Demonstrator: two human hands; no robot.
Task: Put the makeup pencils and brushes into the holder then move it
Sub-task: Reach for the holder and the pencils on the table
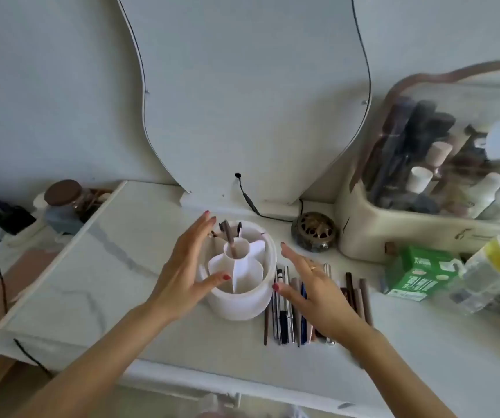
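Note:
A round white holder [242,303] with inner dividers stands on the white dressing table [92,282]. A few brushes and pencils [229,236] stick up in its far compartments and centre tube. My left hand [185,267] is spread against the holder's left side, thumb over the rim. My right hand [312,288] hovers open just right of the holder, above a row of several makeup pencils and brushes [285,312] lying flat on the table. More pencils [360,297] show to the right of that hand.
A mirror [254,101] leans on the wall behind, its cable [251,206] trailing on the table. A round bronze dish [313,232] sits at right, then a cosmetics case [417,236], green carton [417,273] and clear bottle [490,267]. A jar [64,200] sits far left.

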